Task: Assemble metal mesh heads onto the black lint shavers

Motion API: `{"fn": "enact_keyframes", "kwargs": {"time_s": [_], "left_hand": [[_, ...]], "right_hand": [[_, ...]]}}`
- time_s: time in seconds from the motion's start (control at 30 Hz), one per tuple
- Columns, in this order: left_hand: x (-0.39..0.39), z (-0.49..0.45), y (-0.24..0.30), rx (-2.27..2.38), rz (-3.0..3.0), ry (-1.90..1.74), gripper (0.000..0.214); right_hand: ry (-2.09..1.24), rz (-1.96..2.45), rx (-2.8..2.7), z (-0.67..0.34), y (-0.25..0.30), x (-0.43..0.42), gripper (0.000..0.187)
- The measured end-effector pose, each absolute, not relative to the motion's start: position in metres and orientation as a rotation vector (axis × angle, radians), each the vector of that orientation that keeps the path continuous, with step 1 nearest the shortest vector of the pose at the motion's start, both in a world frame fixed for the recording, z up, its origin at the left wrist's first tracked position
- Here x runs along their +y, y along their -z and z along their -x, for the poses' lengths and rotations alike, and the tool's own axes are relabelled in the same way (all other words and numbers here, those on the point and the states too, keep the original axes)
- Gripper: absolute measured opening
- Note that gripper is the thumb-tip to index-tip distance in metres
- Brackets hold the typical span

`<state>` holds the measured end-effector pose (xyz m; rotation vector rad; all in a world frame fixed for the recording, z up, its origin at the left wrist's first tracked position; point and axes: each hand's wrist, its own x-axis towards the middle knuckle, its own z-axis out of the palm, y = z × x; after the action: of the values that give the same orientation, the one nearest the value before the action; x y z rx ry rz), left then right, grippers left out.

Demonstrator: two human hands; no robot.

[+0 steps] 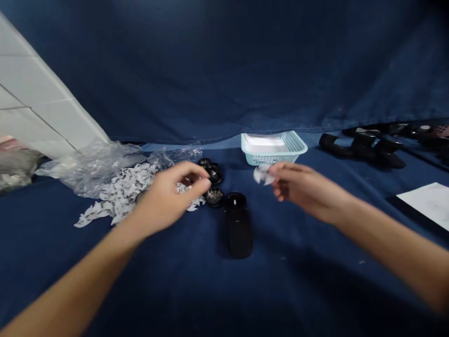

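Note:
My right hand (298,187) pinches a thin white cut-out piece (263,175) with curved, pointed edges, held in the air in front of the basket. My left hand (175,189) is curled, with thumb and forefinger tips close together; anything between them is too small or blurred to make out. Just beyond its fingertips are several round black cups (214,197), one with a shiny patterned inside. Between the hands lies a black device (239,229) with a round open end and a small white spot inside. A heap of similar white pieces (122,194) is partly behind my left hand.
Clear plastic bags (94,164) lie behind the heap. A light-blue basket (273,158) holding white sheets stands at the back. Curved black parts (363,149) are at the back right, with a white sheet on a dark pad (430,203) nearer. Blue cloth (266,299) covers the table.

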<state>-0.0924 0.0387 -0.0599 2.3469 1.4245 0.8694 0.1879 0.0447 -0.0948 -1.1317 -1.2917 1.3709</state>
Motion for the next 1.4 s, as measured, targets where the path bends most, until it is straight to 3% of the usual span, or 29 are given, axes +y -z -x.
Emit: {"fn": "enact_keyframes", "kwargs": {"time_s": [0.2,0.4,0.57,0.73,1.4], "left_hand": [[0.059,0.065,0.115,1.203,-2.424,-0.853,0.027],[0.068,0.076,0.128,1.244,-2.332,-0.968,0.035],[0.068,0.080,0.139,1.139,-2.422,-1.006,0.016],[0.066,0.077,0.144,1.141,-2.510,-0.969,0.015],[0.060,0.076,0.118,1.199,-2.474,-0.743,0.022]], "right_hand": [[-1.522,1.063,-1.301,-0.149,0.128,0.067,0.025],[-1.507,1.127,-1.276,-0.141,0.137,0.075,0.026],[-1.585,1.111,-1.301,-0.133,0.155,0.072,0.029],[-1.574,1.071,-1.409,-0.129,0.161,0.072,0.028],[-0.981,0.918,-1.938,-0.134,0.145,0.075,0.006]]}}
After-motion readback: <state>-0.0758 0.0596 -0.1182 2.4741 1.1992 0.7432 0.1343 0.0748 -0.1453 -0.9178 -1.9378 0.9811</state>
